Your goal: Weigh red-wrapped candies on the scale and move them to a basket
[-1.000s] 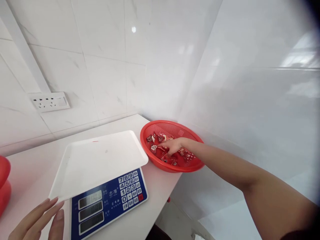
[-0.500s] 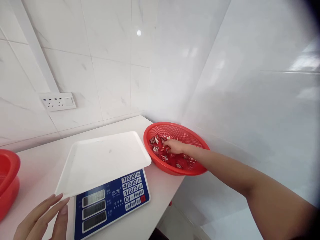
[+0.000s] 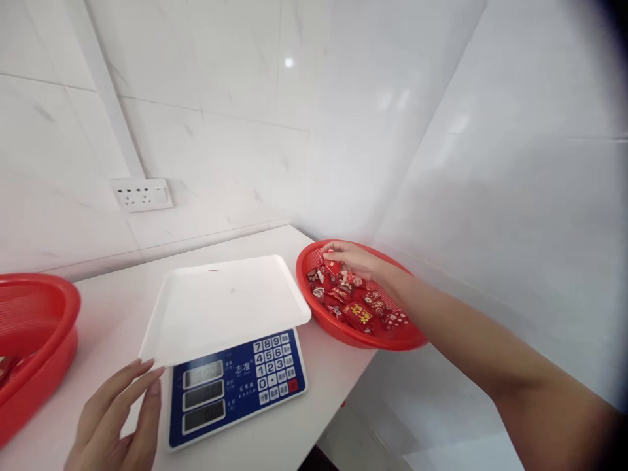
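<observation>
My right hand is closed on a red-wrapped candy just above the far left part of a red plastic basket. Below it, several red-wrapped candies lie loose in the basket, some with gold or white print. My left hand is at the near left corner of the scale's white weighing tray, fingers stretched out and thumb apart; its fingertips appear to touch the tray's edge. A blue keypad and display panel belongs to the digital scale. Nothing lies on the tray except a small red mark.
A second red basket stands at the left edge, its contents partly cut off. Behind the white table rises a tiled wall with a socket. A smooth wall closes off the right side, beside the first basket.
My right hand has lifted out of the candy pile towards the basket's far rim, with a red-wrapped candy in its fingers. The view has turned left, showing more of the left basket.
</observation>
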Action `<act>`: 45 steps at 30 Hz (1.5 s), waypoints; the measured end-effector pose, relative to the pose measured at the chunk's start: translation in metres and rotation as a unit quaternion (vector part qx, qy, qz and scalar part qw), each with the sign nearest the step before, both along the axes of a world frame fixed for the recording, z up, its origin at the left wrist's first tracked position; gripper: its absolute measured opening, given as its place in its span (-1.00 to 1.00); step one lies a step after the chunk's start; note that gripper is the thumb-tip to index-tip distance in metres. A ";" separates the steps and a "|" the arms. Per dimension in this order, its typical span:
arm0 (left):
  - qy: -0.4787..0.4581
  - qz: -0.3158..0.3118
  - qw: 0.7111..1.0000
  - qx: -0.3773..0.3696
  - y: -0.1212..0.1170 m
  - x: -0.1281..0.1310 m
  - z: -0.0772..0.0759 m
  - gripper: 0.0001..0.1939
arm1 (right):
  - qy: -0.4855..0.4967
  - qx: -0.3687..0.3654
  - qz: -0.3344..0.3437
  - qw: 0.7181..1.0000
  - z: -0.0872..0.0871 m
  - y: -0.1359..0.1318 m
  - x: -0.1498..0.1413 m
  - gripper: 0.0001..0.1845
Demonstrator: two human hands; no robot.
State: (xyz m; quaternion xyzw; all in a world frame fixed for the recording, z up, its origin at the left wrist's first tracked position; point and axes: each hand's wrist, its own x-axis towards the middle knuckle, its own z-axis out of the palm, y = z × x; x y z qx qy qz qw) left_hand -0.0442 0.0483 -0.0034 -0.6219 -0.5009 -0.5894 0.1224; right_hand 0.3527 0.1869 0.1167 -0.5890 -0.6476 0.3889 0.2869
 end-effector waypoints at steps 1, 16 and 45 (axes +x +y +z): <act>0.022 0.015 1.000 -0.010 -0.005 0.006 0.007 -0.84 | 0.043 -0.008 0.023 0.999 0.005 -0.001 -0.014 -0.89; 0.081 0.014 0.996 -0.029 -0.014 0.010 0.019 -0.78 | -0.018 -0.022 0.157 0.987 0.004 0.006 -0.148 -0.62; 0.083 0.019 0.996 -0.016 -0.013 0.008 0.019 -0.76 | 0.121 -0.135 0.145 0.973 0.006 -0.003 -0.150 -0.84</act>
